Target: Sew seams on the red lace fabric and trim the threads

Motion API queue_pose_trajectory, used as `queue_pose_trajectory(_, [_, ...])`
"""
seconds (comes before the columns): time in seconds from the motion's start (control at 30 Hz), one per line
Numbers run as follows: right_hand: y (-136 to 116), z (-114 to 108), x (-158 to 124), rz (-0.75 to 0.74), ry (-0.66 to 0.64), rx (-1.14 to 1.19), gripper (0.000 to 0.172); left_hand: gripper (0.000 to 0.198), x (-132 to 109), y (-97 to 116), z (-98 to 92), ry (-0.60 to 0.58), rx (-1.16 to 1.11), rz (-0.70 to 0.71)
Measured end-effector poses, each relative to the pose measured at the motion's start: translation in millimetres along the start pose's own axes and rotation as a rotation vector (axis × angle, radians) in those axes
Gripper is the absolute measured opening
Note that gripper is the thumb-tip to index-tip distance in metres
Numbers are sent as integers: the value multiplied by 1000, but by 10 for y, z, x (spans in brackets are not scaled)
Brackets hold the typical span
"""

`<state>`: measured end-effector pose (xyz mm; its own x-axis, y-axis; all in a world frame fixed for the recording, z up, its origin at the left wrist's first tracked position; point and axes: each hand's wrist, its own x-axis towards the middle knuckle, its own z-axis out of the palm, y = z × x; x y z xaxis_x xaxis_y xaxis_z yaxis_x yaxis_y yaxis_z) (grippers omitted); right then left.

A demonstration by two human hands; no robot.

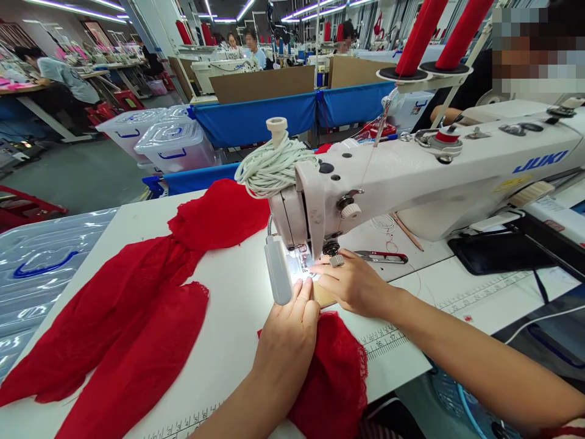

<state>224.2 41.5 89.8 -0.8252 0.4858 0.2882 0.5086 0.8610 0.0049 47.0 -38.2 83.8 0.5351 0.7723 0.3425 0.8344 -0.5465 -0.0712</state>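
Observation:
My left hand (291, 329) lies with its fingers stretched out at the lit needle area of a white sewing machine (388, 183). Red fabric (331, 378) hangs from beneath that hand toward the table's front edge. From the right, my right hand (354, 285) reaches to the presser foot, its fingers apart; a knob covers part of them. What lies right under the fingertips is too small to make out. A tan block (323, 295) is on the machine bed between the hands. To the left, a larger gathered red piece (137, 292) is spread over the white table (228, 341).
Thread snips (386, 257) and a pencil (408, 231) lie behind my right hand. A small lamp (278, 271) hangs left of the needle. Red thread cones (420, 36) stand above the machine. Plastic bins (173, 143) and blue cloth (260, 122) are beyond the table; a person sits at right.

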Motion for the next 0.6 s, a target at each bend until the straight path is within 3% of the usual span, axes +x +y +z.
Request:
queue_pose_trajectory(0.3, [0,-1,-6,27,19,0,22,34,17,-14,-32,-55,-28,-81])
queue_pose_trajectory(0.6, [13,21,-8,11,37,-18,21,33,27,1,-37,6,26,-70])
